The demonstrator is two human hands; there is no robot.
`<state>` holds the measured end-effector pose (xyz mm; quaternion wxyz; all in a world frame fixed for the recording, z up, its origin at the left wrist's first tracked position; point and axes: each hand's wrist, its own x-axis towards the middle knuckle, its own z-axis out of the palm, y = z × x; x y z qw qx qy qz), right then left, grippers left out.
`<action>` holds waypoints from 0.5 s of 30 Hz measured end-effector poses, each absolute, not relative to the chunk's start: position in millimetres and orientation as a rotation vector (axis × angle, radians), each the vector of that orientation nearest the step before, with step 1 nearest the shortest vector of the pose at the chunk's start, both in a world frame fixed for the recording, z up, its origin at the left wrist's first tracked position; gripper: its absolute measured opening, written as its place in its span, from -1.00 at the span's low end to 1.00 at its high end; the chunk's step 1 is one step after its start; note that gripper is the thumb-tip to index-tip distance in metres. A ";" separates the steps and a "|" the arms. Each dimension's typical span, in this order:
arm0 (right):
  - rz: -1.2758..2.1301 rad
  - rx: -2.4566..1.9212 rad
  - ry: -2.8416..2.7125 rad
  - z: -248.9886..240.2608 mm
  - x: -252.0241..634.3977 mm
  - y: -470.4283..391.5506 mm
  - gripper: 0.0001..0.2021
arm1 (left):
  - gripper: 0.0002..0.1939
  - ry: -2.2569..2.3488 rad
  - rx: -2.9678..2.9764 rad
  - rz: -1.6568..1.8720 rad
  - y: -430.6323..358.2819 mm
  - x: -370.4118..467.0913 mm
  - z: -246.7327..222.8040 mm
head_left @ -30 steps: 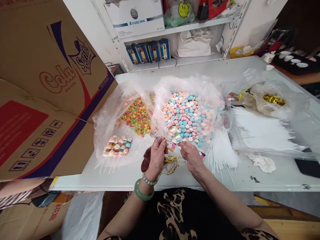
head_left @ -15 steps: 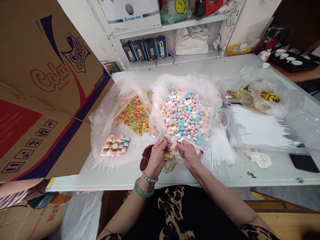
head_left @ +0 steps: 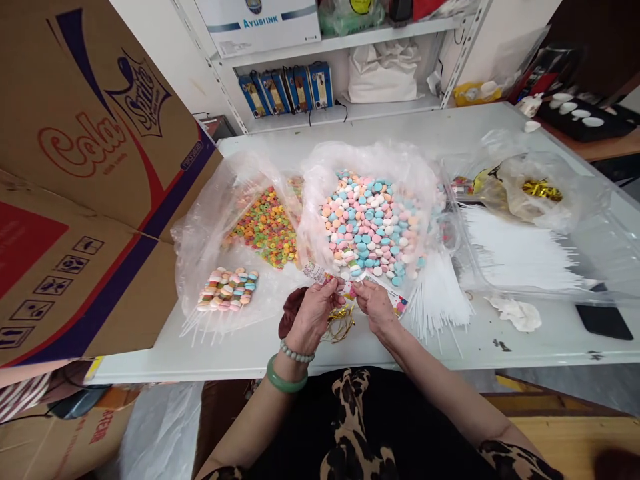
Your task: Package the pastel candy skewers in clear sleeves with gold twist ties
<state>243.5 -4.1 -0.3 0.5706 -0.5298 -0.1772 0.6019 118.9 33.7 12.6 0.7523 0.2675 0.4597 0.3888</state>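
Note:
My left hand [head_left: 315, 310] is closed in a pinch on a small printed wrapper [head_left: 314, 272]. Close beside it, my right hand [head_left: 374, 303] pinches printed material too, its colourful end [head_left: 400, 304] showing past the fingers; whether this is the same piece I cannot tell. Gold ties [head_left: 341, 325] lie on the table between my wrists. A dark red cloth-like item [head_left: 291, 313] is beside my left hand. Just beyond the hands, an opened plastic bag holds pastel candies [head_left: 367, 233]. Skewered candies [head_left: 229, 290] on white sticks lie to the left.
Ring-shaped candies [head_left: 267, 227] fill a second bag. White sticks [head_left: 440, 303] lie right of my hands, with more sticks [head_left: 520, 257] in a clear tray. A tall cardboard box [head_left: 100, 200] blocks the left side. Crumpled tissue [head_left: 515, 313] and a black flat object [head_left: 603, 322] sit at right.
The view has shifted slightly, the box and table moving a little left in it. Both hands keep their pinch on the printed material, with hardly any movement.

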 end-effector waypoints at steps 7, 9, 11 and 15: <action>1.243 -1.386 -0.797 -7.5 265.1 -20.8 -0.62 | -0.59 1.025 0.416 0.983 44.0 110.8 3.9; 1.181 -1.465 -0.894 -9.0 274.8 -32.0 -0.62 | -0.62 1.019 0.373 1.019 48.7 105.5 1.0; 1.138 -1.523 -0.966 -11.1 282.7 -44.7 -0.64 | -0.66 1.010 0.323 1.048 53.2 100.2 -0.6; 1.089 -1.554 -1.069 -17.1 289.0 -67.0 -0.65 | -0.71 1.011 0.285 1.052 58.8 93.7 2.3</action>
